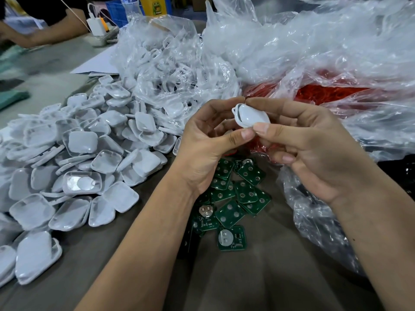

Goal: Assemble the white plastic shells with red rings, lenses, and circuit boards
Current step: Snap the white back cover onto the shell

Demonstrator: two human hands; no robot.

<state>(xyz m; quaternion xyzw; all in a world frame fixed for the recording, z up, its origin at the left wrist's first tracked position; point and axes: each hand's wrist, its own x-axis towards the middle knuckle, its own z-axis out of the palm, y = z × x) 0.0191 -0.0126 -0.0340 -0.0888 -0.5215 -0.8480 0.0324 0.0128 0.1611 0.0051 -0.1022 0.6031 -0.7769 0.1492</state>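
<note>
The heaped shells (pixel 74 158) are white, as is the one shell (pixel 251 116) held up. The circuit boards (pixel 233 198) are green with silver dots, the rings (pixel 332 93) red (behind clear, glossy plastic bags (pixel 314 41)), the table (pixel 258 277) grey-brown.

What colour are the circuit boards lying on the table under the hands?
Green, with small round silver pads; the circuit boards show best in the head view.

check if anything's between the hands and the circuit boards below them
Nothing visible blocks the way. The circuit boards lie uncovered right under both hands, but the left hand and right hand are both pinching a shell.
</note>
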